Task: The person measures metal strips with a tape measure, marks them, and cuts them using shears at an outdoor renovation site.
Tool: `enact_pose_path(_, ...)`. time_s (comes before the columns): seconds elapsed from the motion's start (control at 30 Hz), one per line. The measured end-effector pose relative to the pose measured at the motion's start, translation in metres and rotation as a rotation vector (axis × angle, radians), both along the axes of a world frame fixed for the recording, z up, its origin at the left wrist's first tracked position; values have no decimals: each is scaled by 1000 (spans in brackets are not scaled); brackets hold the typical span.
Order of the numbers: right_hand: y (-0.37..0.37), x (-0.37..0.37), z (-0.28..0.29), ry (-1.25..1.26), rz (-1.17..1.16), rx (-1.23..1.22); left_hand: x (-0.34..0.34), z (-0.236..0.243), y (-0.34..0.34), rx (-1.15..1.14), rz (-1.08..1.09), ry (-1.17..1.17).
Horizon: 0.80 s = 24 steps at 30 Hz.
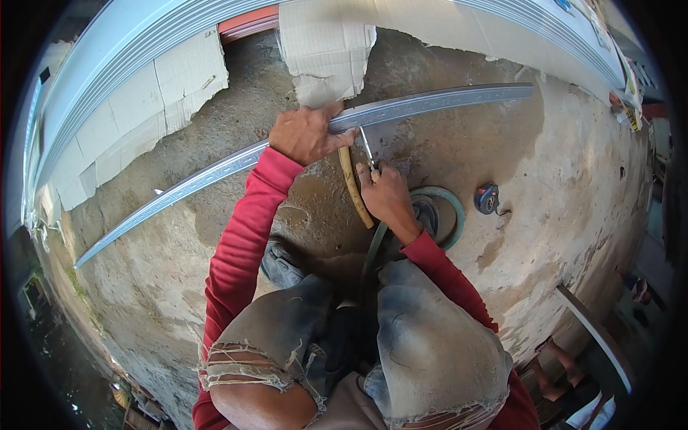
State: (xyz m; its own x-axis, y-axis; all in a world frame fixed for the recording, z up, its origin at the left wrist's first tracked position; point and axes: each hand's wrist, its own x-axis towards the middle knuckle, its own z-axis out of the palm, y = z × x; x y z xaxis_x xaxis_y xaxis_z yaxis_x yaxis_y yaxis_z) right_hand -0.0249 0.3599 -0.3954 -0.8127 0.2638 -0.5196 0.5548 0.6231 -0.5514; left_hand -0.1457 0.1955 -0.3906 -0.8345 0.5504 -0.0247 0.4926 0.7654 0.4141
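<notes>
A long, galvanized metal channel [437, 106] lies across the ground in front of me, bent into an arc by the lens. My left hand [307, 135] is closed around its middle, thumb along the near edge. A slim silver tool [368, 145] is in my right hand [387, 192]; its tip meets the channel's near edge just right of my left thumb. The tool's grip end is hidden by my fingers, so its kind is unclear. Between my hands, a tan curved wooden handle [353, 188] runs toward me; its upper end is hidden under my left hand.
A green hose [459, 215] coils beside my right wrist. Further right, a dark blue tape measure [486, 198] rests on stained concrete [559, 215]. Cardboard sheets [330, 57] and stacked long metal profiles [115, 64] line the far side. Another person's legs [562, 369] show at lower right.
</notes>
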Motion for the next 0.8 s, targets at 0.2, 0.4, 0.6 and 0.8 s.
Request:
enact_pose_path(0.2, 4, 7, -8, 20, 25, 57, 4, 0, 4, -48, -51, -23)
enact_pose_path(0.4, 14, 12, -21, 218, 55, 162, -5, 1, 2, -8, -96, -166)
enact_pose_path(0.6, 16, 10, -17, 221, 53, 36, -22, 0, -8, 313, -182, -663)
enact_pose_path(0.8, 7, 18, 7, -68, 120, -57, 0, 3, -3, -10, -17, -100)
